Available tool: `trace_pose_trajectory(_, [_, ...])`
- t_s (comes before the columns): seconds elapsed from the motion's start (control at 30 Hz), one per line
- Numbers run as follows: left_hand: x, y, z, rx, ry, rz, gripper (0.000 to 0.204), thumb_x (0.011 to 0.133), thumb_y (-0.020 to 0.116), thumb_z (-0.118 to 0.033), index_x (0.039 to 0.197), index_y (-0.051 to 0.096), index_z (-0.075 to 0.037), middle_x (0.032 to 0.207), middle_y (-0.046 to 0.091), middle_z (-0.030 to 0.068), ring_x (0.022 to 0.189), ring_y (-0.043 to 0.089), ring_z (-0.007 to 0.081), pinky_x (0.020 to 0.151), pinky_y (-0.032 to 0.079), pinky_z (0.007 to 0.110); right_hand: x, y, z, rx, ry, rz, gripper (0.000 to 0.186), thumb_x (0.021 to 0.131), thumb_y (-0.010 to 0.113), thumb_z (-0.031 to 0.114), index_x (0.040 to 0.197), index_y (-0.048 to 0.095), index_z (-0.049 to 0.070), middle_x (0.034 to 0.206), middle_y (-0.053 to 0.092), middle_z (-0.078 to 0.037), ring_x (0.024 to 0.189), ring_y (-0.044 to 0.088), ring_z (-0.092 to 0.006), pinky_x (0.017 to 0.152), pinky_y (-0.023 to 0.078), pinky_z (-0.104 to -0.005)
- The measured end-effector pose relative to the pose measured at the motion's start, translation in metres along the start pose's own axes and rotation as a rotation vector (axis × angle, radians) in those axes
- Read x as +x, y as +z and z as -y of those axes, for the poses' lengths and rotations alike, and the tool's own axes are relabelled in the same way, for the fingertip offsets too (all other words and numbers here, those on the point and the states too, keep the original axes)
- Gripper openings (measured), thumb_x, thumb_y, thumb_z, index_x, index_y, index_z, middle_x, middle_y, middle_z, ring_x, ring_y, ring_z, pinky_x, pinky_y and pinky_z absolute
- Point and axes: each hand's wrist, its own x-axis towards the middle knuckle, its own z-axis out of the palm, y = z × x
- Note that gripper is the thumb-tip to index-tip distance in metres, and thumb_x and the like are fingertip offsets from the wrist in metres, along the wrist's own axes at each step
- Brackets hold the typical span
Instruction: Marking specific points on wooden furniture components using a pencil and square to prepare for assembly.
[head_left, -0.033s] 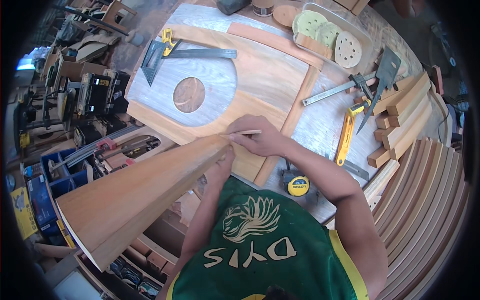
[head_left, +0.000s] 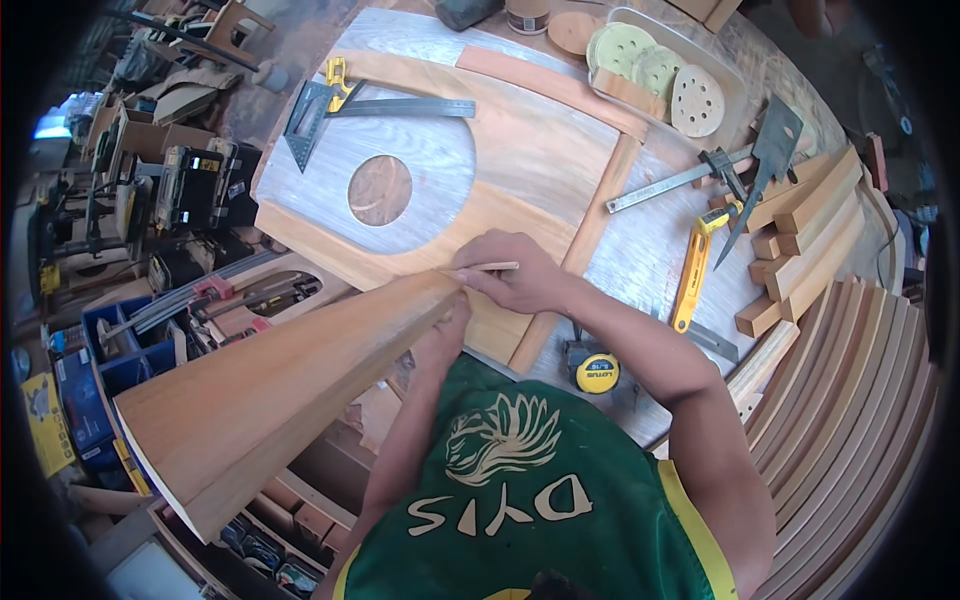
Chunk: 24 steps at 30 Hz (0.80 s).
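A long wooden plank [head_left: 290, 360] slants from the lower left up to the middle, its far end resting over a flat wooden panel [head_left: 510, 215] on the table. My left hand [head_left: 445, 330] is closed around the plank's edge near that end, its fingers partly hidden beneath. My right hand [head_left: 515, 272] pinches a thin pencil [head_left: 495, 266], with the pencil's point at the plank's end. Just right of my body lies a yellow and black tape measure [head_left: 597, 372].
A combination square [head_left: 410, 107] lies on the panel near a round hole. To the right are a yellow-handled square [head_left: 692, 270], a metal caliper [head_left: 665, 185] and stacked wood blocks [head_left: 815, 230]. A tray [head_left: 735, 75] holds sanding discs [head_left: 698, 100]. Long wooden strips [head_left: 840, 400] stand at the right.
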Motion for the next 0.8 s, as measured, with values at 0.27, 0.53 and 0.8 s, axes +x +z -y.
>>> trace_pose_trajectory(0.27, [-0.002,0.0,0.0,0.054,0.007,-0.034,0.038,0.085,0.082,-0.019,0.116,0.072,0.001,0.108,0.073,0.0148,0.1,0.07,0.0271,0.091,0.053,0.042,0.003,0.001,-0.001,-0.059,-0.032,0.021,0.012,0.09,0.076,0.017,0.096,0.076,0.006,0.096,0.075,-0.012,0.091,0.071,-0.0322,0.082,0.056,-0.0392])
trace_pose_trajectory(0.53, [-0.003,-0.001,-0.001,0.129,-0.07,-0.014,0.04,0.083,0.082,-0.026,0.111,0.073,0.001,0.109,0.074,0.0182,0.103,0.07,0.0328,0.094,0.052,0.045,-0.014,-0.03,0.024,-0.124,0.059,0.149,0.011,0.093,0.073,0.011,0.101,0.074,0.003,0.094,0.072,-0.014,0.089,0.069,-0.0321,0.08,0.055,-0.0381])
trace_pose_trajectory(0.8, [0.001,0.001,-0.011,-0.109,-0.106,-0.048,0.036,0.083,0.082,-0.02,0.111,0.073,0.0,0.107,0.073,0.0138,0.099,0.071,0.0252,0.088,0.055,0.039,0.001,-0.001,0.0,-0.012,0.006,0.027,0.014,0.092,0.074,0.018,0.097,0.076,0.005,0.095,0.074,-0.013,0.089,0.071,-0.0335,0.081,0.056,-0.04])
